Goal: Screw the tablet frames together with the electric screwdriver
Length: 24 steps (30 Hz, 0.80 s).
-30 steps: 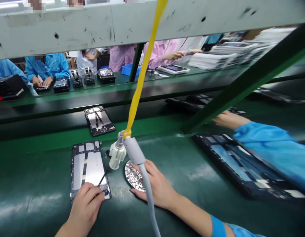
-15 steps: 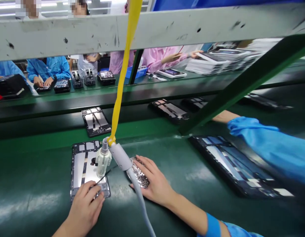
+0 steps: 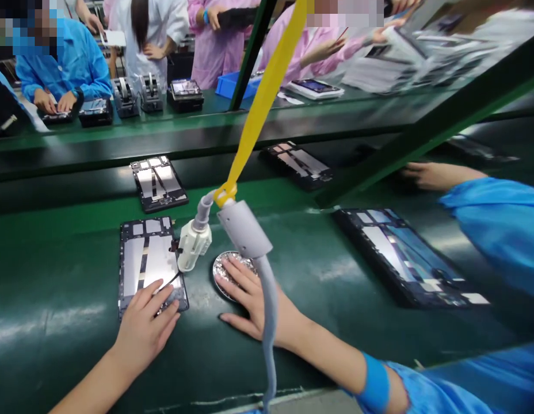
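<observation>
An opened tablet (image 3: 152,253) with bare silver inner plates lies in front of me. My left hand (image 3: 148,319) rests on its lower end, fingers bent and slightly apart, the thumb hidden. A thin black cord runs by those fingers. Spread fingers of my right hand (image 3: 267,302) lie over a round dish (image 3: 216,276) of small shiny screws, covering much of it. Between the hands hangs a whitish tool (image 3: 194,244), seemingly an electric screwdriver, with neither hand around it. Its grey cable connector (image 3: 244,229) is tied to a yellow strap (image 3: 271,92).
More opened tablets lie on the green bench: one behind (image 3: 159,184), one farther back (image 3: 298,164), a larger-looking one right (image 3: 405,259). A co-worker's blue-sleeved arm (image 3: 500,213) reaches in from the right. A green slanted post (image 3: 431,129) crosses there. Co-workers stand at the far bench.
The camera view has tilted, so the bench sits higher. My right fingers have spread flatter over the dish. The tool and strap hang differently in view. The co-worker's arm has shifted.
</observation>
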Motion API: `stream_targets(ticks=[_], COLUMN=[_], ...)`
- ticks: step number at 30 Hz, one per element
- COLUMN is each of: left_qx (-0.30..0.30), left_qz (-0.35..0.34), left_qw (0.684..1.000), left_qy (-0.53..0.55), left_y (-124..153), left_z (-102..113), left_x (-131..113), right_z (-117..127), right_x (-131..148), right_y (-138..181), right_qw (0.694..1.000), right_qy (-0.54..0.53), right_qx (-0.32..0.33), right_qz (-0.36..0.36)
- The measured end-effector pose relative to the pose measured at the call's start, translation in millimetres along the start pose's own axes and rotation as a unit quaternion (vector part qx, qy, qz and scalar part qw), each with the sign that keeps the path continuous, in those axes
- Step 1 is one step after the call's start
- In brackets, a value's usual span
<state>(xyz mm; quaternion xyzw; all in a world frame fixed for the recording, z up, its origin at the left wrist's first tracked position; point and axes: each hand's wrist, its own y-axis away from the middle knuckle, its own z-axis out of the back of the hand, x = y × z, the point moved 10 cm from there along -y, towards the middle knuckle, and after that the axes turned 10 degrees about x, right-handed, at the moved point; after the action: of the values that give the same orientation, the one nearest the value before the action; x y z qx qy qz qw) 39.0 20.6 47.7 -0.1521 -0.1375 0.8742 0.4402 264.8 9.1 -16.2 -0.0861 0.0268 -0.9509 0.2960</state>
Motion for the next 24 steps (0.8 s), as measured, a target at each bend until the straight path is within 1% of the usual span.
stream_targets(ticks=[2,4,6,8,10,12,13,14,15,16,18,20,21,24], left_qx=[0.004,0.008,0.012,0.019,0.035,0.042,0.04,0.034,0.029,0.031,0.044,0.056,0.06,0.12], left_qz=[0.001,0.006,0.011,0.011,-0.004,-0.028,-0.035,-0.03,-0.012,0.021,0.132,0.223,0.255,0.288], left_qw=[1.0,1.0,1.0,0.999,0.999,0.997,0.997,0.998,0.998,0.998,0.988,0.971,0.963,0.948], left_qy=[0.004,0.016,0.024,0.027,0.038,0.052,0.054,0.053,0.05,0.05,0.062,0.067,0.061,0.061], left_y=[0.3,-0.3,-1.3,-1.7,-1.5,-2.2,-4.3,-8.2,-14.4,-22.9,-43.2,-67.3,-80.9,-123.6], left_z=[-1.5,-3.6,-4.6,-2.5,3.8,17.6,26.3,35.3,42.7,46.6,44.1,30.9,22.5,-17.2], left_x=[-0.1,-1.7,-4.3,-6.2,-5.4,3.3,13.0,27.6,47.2,71.6,132.2,187.1,209.8,259.9], right_z=[-1.5,-2.7,-0.7,3.8,8.2,11.2,11.9,11.9,11.3,11.1,13.1,17.5,19.2,24.1], right_x=[-6.9,-6.6,-5.8,-14.0,-29.1,-42.5,-46.2,-47.7,-47.8,-47.3,-47.3,-45.5,-43.2,-38.3], right_y=[8.1,19.6,25.8,21.7,11.8,3.9,1.6,0.3,0.0,0.7,3.9,5.3,4.5,2.4], right_qw=[1.0,1.0,0.999,0.997,0.99,0.981,0.978,0.977,0.977,0.978,0.977,0.977,0.978,0.979], right_qy=[-0.007,-0.024,-0.046,-0.065,-0.086,-0.111,-0.122,-0.129,-0.134,-0.136,-0.134,-0.129,-0.127,-0.113], right_qx=[0.001,-0.001,-0.017,-0.046,-0.078,-0.103,-0.109,-0.11,-0.105,-0.101,-0.105,-0.12,-0.125,-0.138], right_qz=[-0.015,0.002,0.014,-0.02,-0.078,-0.121,-0.13,-0.13,-0.127,-0.124,-0.128,-0.123,-0.112,-0.095])
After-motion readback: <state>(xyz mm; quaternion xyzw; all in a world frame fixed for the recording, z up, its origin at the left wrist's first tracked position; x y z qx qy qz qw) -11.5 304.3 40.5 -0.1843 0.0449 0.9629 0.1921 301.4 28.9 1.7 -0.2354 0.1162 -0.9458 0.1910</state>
